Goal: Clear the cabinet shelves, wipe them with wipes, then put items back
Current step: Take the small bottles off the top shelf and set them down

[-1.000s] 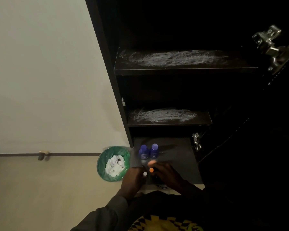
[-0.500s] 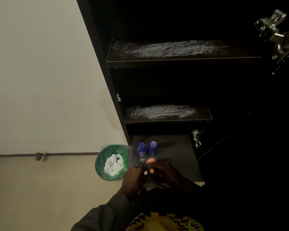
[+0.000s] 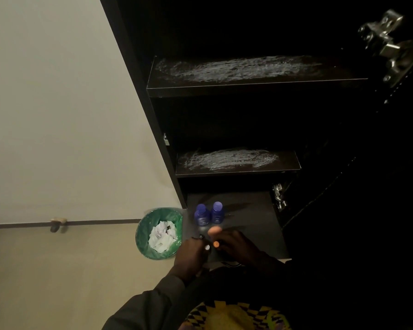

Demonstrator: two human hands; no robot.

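Both hands work close together over the front of the bottom shelf (image 3: 248, 222). The left hand (image 3: 191, 256) and right hand (image 3: 236, 246) seem to pinch small items with a white cap (image 3: 207, 247) and an orange cap (image 3: 216, 244), but the darkness hides the grip. Just behind stand two purple bottles (image 3: 209, 214); a careless push could topple them. The upper shelves (image 3: 236, 160) show white wiping streaks.

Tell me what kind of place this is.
Probably a room in a home or small office: a tall dark cabinet with wiped shelves stands against a plain wall, with a green-lined wastebasket of crumpled wipes on the floor.
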